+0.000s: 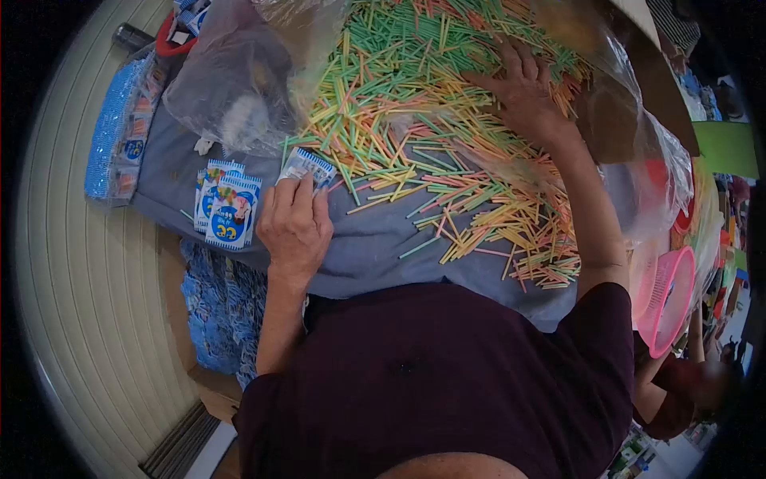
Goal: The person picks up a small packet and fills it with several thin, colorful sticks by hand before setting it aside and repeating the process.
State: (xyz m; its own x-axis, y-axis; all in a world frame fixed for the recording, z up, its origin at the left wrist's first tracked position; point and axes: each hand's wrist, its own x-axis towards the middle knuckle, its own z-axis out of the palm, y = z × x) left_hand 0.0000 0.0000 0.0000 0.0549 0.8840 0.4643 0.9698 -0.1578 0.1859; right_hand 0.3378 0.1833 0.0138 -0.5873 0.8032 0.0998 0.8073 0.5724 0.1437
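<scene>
A large heap of thin coloured sticks (407, 72), green, yellow and pink, spreads over a grey cloth (375, 243). My right hand (527, 96) rests on the far right part of the heap, fingers apart, with no stick visibly gripped. At the near left edge of the heap, my left hand (297, 227) has its fingers curled over the lower end of a small blue and white printed packet (309, 165). The packet's lower part is hidden beneath the fingers. Left of this hand lie several similar packets (233, 211), overlapping on the cloth.
Clear plastic sheeting (231, 80) lies at the back left, with more plastic at the right. A bundle of wrapped packets (120, 136) sits far left. Below it, a cardboard box holds many blue packets (215, 311). A pink basket (670, 303) and another person (678, 399) are at right.
</scene>
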